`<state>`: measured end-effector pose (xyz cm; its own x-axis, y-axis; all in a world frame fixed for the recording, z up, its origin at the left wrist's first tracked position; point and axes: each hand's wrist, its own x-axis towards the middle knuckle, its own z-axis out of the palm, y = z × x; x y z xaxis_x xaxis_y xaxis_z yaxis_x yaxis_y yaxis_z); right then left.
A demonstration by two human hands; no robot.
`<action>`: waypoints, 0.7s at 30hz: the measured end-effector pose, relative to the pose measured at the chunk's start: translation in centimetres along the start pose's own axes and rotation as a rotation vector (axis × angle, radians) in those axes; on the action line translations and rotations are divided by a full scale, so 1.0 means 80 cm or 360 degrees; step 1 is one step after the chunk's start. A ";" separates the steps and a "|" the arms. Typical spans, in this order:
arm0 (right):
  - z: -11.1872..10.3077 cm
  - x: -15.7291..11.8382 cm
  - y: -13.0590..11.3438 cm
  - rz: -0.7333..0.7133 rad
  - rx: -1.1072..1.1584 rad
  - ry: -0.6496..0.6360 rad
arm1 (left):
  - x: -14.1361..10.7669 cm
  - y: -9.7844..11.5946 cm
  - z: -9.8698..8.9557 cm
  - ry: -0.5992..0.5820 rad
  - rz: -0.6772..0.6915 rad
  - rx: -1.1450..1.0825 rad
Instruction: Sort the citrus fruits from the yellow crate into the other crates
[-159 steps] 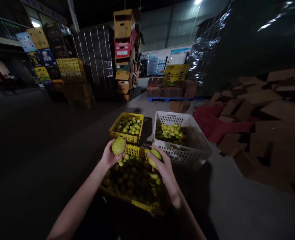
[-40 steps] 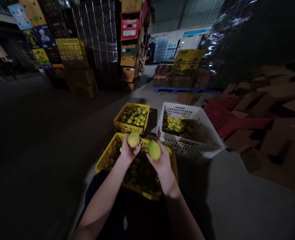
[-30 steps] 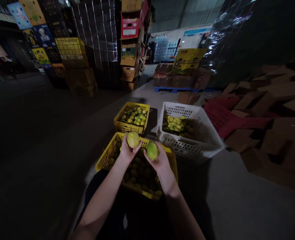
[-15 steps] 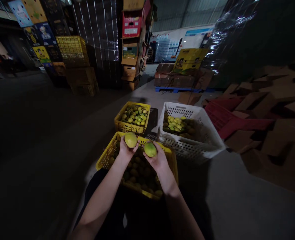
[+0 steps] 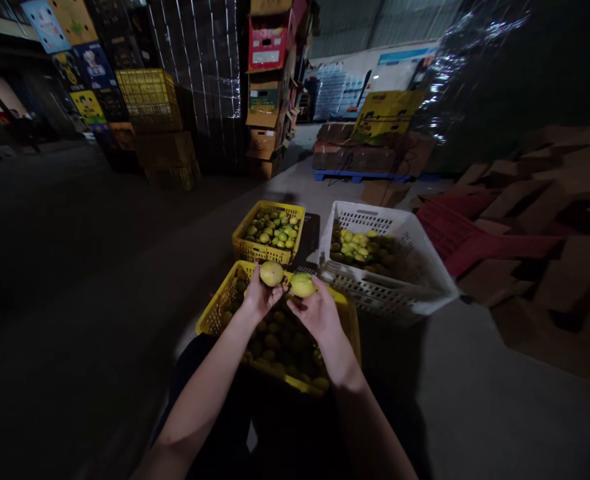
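Left hand (image 5: pixel 258 298) closed round pale yellow-green fruit (image 5: pixel 271 273); right hand (image 5: pixel 319 310) gripping greener fruit (image 5: pixel 302 285). Both fruits held above near yellow crate (image 5: pixel 209 313), its heap of round fruit in deep shadow. Beyond it, smaller yellow crate (image 5: pixel 249 251), well filled with green and yellow fruit. White crate (image 5: pixel 437 283) to right: yellow-green fruit heaped at its left side, right side showing bare wall.
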<state>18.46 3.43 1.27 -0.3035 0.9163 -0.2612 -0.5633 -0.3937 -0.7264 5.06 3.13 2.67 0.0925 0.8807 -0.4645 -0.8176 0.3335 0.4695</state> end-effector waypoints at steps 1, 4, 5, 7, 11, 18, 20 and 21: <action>0.000 0.000 0.001 0.0054 -0.0004 -0.0045 | 0.001 0.000 -0.001 -0.0013 -0.0013 0.0006; 0.000 0.002 0.003 0.0148 0.0027 -0.0120 | 0.001 0.000 -0.002 -0.0029 -0.0033 0.0015; 0.000 0.002 0.004 0.0155 0.0042 -0.0113 | 0.001 0.000 -0.001 -0.0029 -0.0040 0.0015; 0.001 0.004 0.006 0.0117 0.0031 -0.0056 | 0.000 0.000 0.000 -0.0028 -0.0056 0.0020; 0.002 0.005 0.010 -0.0106 -0.0056 0.0118 | -0.002 -0.003 0.000 0.0014 0.0233 0.0250; -0.002 -0.004 0.007 -0.1224 -0.0655 0.0473 | -0.005 -0.007 -0.013 0.0008 0.1326 0.0535; -0.005 -0.005 0.006 -0.1323 -0.0734 0.0418 | -0.004 -0.005 -0.016 0.0025 0.1344 0.0570; -0.006 -0.005 0.006 -0.1341 -0.0769 0.0392 | -0.005 -0.004 -0.017 0.0017 0.1351 0.0608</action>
<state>18.68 2.89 0.69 0.2492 0.8939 0.3727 -0.1321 0.4126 -0.9013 4.50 2.27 1.69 -0.4577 0.8777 0.1419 -0.3662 -0.3315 0.8695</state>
